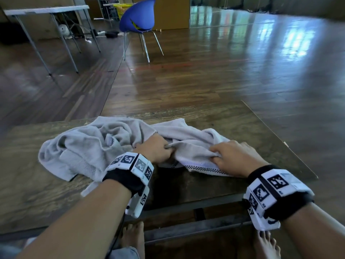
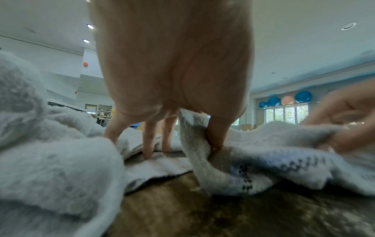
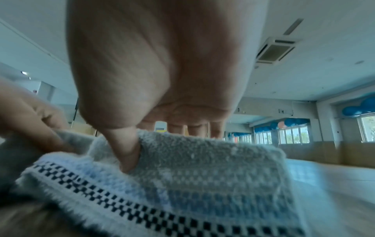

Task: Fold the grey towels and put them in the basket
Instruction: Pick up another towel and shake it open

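Grey towel (crumpled) on table, left hand, right hand pinching its near edge

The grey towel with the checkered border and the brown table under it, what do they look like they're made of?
Grey towel with the checkered border: soft looped terry, probably cotton; the pile looks fuzzy and it crumples where the left hand and right hand pinch it. Brown table: wood or wood-look laminate, with visible grain and a dull, worn sheen.

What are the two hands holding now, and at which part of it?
Both pinch one grey towel near its checkered border: left hand at a bunched fold, right hand on the edge beside it.
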### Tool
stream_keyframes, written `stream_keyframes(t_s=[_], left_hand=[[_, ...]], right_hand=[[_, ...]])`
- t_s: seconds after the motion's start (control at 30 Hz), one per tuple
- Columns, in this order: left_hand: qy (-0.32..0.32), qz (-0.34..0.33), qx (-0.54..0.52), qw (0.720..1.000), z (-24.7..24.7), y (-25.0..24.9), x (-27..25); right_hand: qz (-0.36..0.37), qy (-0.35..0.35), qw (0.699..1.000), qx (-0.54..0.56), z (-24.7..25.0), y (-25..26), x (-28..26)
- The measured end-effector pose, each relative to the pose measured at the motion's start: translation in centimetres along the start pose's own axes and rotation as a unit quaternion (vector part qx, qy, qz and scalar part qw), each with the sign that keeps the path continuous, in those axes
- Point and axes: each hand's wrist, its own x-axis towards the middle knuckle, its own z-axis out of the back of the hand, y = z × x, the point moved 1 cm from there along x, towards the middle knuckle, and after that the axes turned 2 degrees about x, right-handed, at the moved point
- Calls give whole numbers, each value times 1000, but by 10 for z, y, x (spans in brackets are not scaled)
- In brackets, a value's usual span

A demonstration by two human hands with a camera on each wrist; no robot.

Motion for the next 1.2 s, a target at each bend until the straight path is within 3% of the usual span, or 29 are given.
stream_keyframes(t_s=[0.1,0.23,0.33,0.4,0.47,0.53,0.63,0.7,0.77,0.83,0.93,1.1,1.2], left_hand=[[0,-48,25,999,-6,-12,-3],[57,-140,-127,980,-19,-32,-4],[54,-153,-164,973,-21,-38,-4],[39,-175,-167,970,-19,-41,-3],[20,-186,-146,971,-17,-41,-2],[-9,-185,-132,974,-14,-37,0],[-81,-193,-140,968,-2,-31,2],[-157,-160,-132,966,8,-26,3],[-219,-92,-132,962,17,-19,5],[-260,-24,-140,955,23,-9,8],[-284,32,-144,947,26,1,12],[-225,7,-156,962,24,-3,15],[-152,-79,-217,961,19,-14,13]], right_hand=[[5,1,998,59,7,4,-3],[11,-66,995,74,6,4,-1],[7,29,996,85,3,-1,3],[3,51,996,75,-1,-5,4],[-21,15,998,61,0,-6,3],[5,-47,993,107,0,-3,7],[62,-180,956,223,7,-3,11],[61,-231,942,236,17,-11,10],[25,-205,959,193,25,-23,8],[-5,-124,981,149,29,-38,6],[-1,-61,983,171,31,-53,3],[-34,-96,954,281,36,-60,8],[-72,-79,917,384,37,-50,17]])
